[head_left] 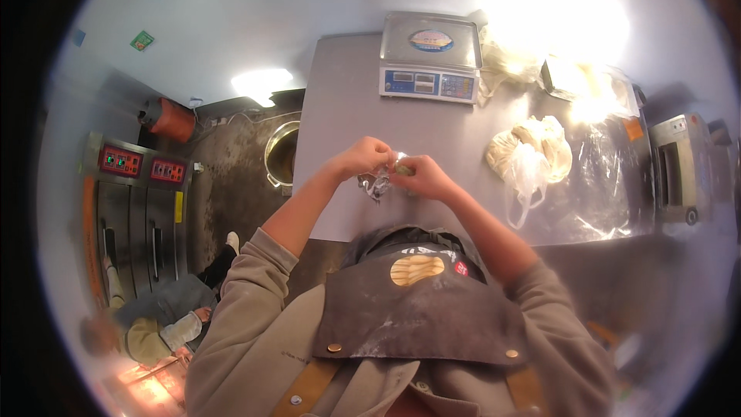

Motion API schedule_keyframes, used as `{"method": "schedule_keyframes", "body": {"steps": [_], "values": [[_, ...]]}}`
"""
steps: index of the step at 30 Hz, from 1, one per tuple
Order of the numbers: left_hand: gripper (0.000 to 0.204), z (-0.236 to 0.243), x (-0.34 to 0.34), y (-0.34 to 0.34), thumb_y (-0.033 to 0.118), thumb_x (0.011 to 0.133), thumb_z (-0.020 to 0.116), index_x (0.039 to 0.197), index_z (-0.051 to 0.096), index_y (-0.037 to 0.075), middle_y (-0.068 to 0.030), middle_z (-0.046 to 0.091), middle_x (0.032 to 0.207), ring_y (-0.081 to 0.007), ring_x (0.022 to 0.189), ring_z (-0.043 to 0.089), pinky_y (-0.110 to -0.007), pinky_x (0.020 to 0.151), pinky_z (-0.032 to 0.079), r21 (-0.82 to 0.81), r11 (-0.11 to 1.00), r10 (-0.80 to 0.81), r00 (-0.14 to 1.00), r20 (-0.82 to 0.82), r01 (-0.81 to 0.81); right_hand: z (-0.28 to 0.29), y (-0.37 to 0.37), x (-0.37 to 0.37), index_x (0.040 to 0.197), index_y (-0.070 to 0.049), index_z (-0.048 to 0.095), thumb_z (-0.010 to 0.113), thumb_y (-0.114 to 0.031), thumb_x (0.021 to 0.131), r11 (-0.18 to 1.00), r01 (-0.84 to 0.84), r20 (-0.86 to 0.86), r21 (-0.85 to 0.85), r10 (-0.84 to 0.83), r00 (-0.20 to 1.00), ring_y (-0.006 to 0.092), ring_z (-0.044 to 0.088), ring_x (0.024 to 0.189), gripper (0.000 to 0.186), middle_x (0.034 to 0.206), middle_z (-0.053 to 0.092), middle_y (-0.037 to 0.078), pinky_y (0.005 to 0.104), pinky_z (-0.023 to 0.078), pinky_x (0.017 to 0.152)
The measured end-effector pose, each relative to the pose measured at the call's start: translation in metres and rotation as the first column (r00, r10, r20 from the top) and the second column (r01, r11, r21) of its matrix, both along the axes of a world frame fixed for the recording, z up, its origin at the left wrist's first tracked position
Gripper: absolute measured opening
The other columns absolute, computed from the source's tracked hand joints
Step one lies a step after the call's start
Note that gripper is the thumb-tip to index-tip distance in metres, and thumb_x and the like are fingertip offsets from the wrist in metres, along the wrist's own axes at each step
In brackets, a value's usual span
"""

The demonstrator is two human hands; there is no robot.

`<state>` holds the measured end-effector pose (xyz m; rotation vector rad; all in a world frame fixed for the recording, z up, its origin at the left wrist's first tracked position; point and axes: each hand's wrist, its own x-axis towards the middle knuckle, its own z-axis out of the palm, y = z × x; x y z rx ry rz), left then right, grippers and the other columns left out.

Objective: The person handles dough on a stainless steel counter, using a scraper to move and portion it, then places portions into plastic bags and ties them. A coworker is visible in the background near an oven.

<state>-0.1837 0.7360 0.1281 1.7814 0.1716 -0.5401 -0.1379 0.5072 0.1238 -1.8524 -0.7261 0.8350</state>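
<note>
Near the front edge of the grey table (340, 93), my two hands meet over a small crinkled, shiny bag or wrapper (376, 186). My left hand (361, 159) pinches its upper part with thumb and fingertips. Close beside it, my right hand (422, 177) is closed on the same shiny piece, with a small pale greenish patch showing between its fingers. What that patch is, I cannot make out. The wrapper hangs below the fingers, just above the tabletop.
A weighing scale (428, 58) stands at the table's back. To the right lie a tied plastic bag with pale contents (532, 150) and clear plastic sheeting (606, 177). A metal machine (678, 170) is far right. Left are a round pot (275, 179), an oven (139, 216) and another person (166, 313).
</note>
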Motion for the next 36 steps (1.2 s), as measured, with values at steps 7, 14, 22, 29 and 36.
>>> {"method": "schedule_keyframes", "body": {"steps": [7,14,22,29,36], "values": [[0.034,-0.009,-0.006,-0.01,0.031,0.102,0.066,0.124,0.066,0.005,-0.0071,0.071,0.117,-0.0207,0.108,0.069,-0.038,0.098,0.057,-0.72,0.694,0.134,0.985,0.106,-0.017,0.001,-0.006,0.006,0.097,0.001,0.075,0.07,-0.035,0.1,0.984,0.174,0.022,-0.039,-0.173,0.985,0.01,0.056,0.068,0.036,0.071,0.064,0.004,0.0337,0.048,0.064],[0.027,-0.026,-0.028,-0.061,0.02,0.092,0.08,0.113,0.075,0.003,-0.0056,0.075,0.104,-0.0159,0.098,0.07,-0.032,0.089,0.056,-0.377,0.913,0.236,0.956,0.174,-0.156,-0.006,-0.021,0.01,0.103,0.0,0.076,0.067,-0.029,0.101,0.984,0.145,0.036,0.099,-0.149,0.988,0.0125,0.064,0.079,0.031,0.083,0.073,0.009,0.0331,0.053,0.075],[0.017,-0.03,-0.031,-0.102,0.019,0.092,0.076,0.099,0.079,0.004,-0.0039,0.077,0.084,-0.0129,0.072,0.066,-0.032,0.068,0.053,0.15,0.925,0.297,0.911,0.287,-0.349,0.013,-0.03,0.037,0.102,-0.001,0.078,0.067,-0.016,0.095,0.99,0.135,-0.113,0.036,-0.131,0.985,0.0151,0.065,0.079,0.02,0.083,0.073,0.009,0.034,0.055,0.076],[0.02,-0.023,-0.029,-0.112,0.019,0.099,0.068,0.096,0.078,0.002,-0.0042,0.073,0.079,-0.0072,0.062,0.059,-0.024,0.057,0.046,-0.154,0.935,0.342,0.929,0.14,-0.321,0.035,-0.035,0.055,0.105,-0.003,0.078,0.052,-0.035,0.109,0.956,0.093,0.092,0.279,-0.122,0.988,0.0096,0.053,0.069,0.041,0.074,0.059,0.001,0.0282,0.046,0.066],[0.025,-0.018,-0.026,-0.132,0.015,0.101,0.06,0.097,0.077,-0.002,-0.0055,0.074,0.078,-0.0076,0.061,0.061,-0.025,0.057,0.048,-0.09,0.975,0.212,0.973,0.091,-0.204,0.045,0.006,0.053,0.111,-0.003,0.074,0.048,-0.037,0.109,0.989,-0.057,0.014,0.139,0.055,0.998,0.0137,0.061,0.074,0.043,0.081,0.064,0.004,0.0304,0.052,0.068]]}}
